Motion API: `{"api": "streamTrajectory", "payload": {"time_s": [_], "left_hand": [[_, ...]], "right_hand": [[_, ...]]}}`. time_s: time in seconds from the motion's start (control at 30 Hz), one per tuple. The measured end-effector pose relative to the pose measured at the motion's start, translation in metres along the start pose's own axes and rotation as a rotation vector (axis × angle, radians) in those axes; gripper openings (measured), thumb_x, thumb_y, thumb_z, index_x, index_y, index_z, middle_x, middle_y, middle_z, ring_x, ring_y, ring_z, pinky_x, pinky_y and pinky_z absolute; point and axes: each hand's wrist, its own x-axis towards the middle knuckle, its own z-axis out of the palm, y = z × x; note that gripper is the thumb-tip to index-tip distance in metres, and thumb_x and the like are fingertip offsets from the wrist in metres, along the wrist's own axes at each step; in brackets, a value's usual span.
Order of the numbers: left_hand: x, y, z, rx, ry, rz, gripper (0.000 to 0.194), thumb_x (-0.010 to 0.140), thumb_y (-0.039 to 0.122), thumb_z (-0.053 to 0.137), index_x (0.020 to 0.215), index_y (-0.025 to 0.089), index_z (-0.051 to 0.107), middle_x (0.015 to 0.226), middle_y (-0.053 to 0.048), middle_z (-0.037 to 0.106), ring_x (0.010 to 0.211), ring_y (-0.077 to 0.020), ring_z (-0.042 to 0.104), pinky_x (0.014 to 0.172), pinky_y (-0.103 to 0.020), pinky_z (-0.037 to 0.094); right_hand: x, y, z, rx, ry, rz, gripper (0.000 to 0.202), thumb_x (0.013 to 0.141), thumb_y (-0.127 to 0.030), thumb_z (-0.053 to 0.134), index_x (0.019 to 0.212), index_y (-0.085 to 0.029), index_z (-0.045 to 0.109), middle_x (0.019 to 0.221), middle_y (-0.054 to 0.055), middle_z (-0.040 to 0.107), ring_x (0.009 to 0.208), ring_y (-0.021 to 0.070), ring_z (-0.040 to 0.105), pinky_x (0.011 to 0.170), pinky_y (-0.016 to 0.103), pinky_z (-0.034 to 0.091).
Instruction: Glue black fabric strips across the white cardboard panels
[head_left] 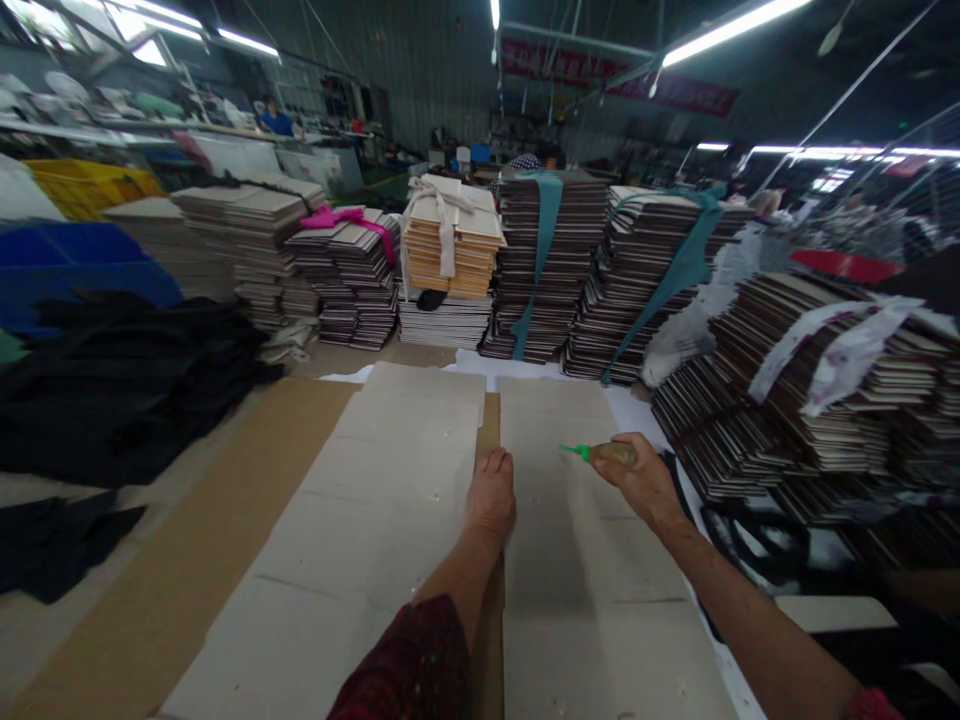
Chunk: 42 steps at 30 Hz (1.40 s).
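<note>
My right hand is closed around a small tool with a tan-brown handle and a thin green tip. The tip points left, over the right-hand row of grey boards. My left hand lies at the inner edge of the left-hand row of grey boards, its fingers curled together. Whatever is under those fingers, if anything, is hidden. Both rows of flat boards overlap lengthwise, with dark pencil-like lines and small light specks on them. Brown board shows in the narrow gap between the rows.
Tied stacks of boards stand along the back, including a yellowish stack and dark-edged ones with teal strips. More stacks lean at the right. Black cloth heaps at left, beside a blue bin. A person sits far back.
</note>
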Motion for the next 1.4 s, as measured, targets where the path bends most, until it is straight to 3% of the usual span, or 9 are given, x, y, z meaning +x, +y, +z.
{"api": "streamTrajectory", "payload": {"time_s": [0.17,0.37,0.67,0.93,1.1,1.23,1.4], "left_hand": [[0.0,0.0,0.0,-0.017,-0.006,-0.003,0.033,0.092,0.018,0.057,0.125,0.016,0.056,0.134,-0.011,0.055,0.128,-0.0278,0.048,0.104,-0.051,0.044],[0.0,0.001,0.001,-0.015,-0.016,-0.022,0.034,0.092,0.014,0.055,0.126,0.016,0.056,0.134,-0.011,0.055,0.127,-0.0269,0.049,0.105,-0.05,0.044],[0.001,0.0,0.0,-0.005,-0.036,-0.029,0.038,0.09,0.005,0.052,0.126,0.015,0.056,0.135,-0.012,0.055,0.128,-0.0264,0.048,0.106,-0.048,0.044],[0.0,0.002,-0.001,-0.016,-0.034,-0.043,0.049,0.085,-0.002,0.043,0.128,0.016,0.057,0.135,-0.013,0.055,0.129,-0.0244,0.047,0.11,-0.042,0.041],[0.0,0.001,-0.002,0.004,-0.033,-0.05,0.047,0.084,-0.001,0.043,0.125,0.015,0.058,0.135,-0.013,0.056,0.127,-0.0241,0.048,0.109,-0.04,0.041],[0.003,0.006,-0.009,0.04,-0.029,-0.057,0.038,0.084,-0.001,0.047,0.118,0.011,0.059,0.124,-0.012,0.061,0.118,-0.0237,0.054,0.104,-0.042,0.044],[0.038,0.009,-0.019,0.052,-0.03,0.015,0.026,0.092,0.015,0.054,0.117,0.017,0.059,0.122,-0.008,0.06,0.117,-0.0235,0.054,0.101,-0.046,0.045]], "right_hand": [[-0.002,-0.034,0.026,-0.054,-0.101,-0.071,0.037,0.073,-0.038,0.067,0.105,-0.025,0.054,0.105,0.003,0.06,0.088,0.02,0.06,0.079,0.033,0.046],[0.012,-0.052,0.043,-0.157,-0.177,-0.153,0.03,0.074,-0.033,0.066,0.101,-0.026,0.054,0.108,0.003,0.056,0.092,0.0207,0.057,0.079,0.032,0.043],[0.032,-0.063,0.039,-0.249,-0.203,-0.182,0.025,0.076,-0.031,0.064,0.098,-0.026,0.056,0.104,0.004,0.055,0.085,0.0208,0.055,0.068,0.03,0.037],[0.036,-0.057,0.032,-0.134,-0.254,-0.145,0.025,0.067,-0.03,0.07,0.089,-0.026,0.058,0.09,0.0,0.06,0.075,0.017,0.055,0.065,0.027,0.038],[0.032,-0.049,0.047,0.022,-0.162,-0.058,0.03,0.067,-0.035,0.07,0.093,-0.026,0.058,0.091,0.001,0.064,0.077,0.0191,0.06,0.067,0.029,0.044],[0.043,-0.038,0.045,0.151,-0.021,0.053,0.039,0.071,-0.045,0.067,0.102,-0.024,0.053,0.088,0.002,0.066,0.079,0.0225,0.063,0.069,0.034,0.049],[0.071,-0.032,0.039,0.151,0.049,0.055,0.041,0.069,-0.044,0.069,0.102,-0.024,0.054,0.095,0.004,0.064,0.086,0.0245,0.062,0.075,0.037,0.049]]}}
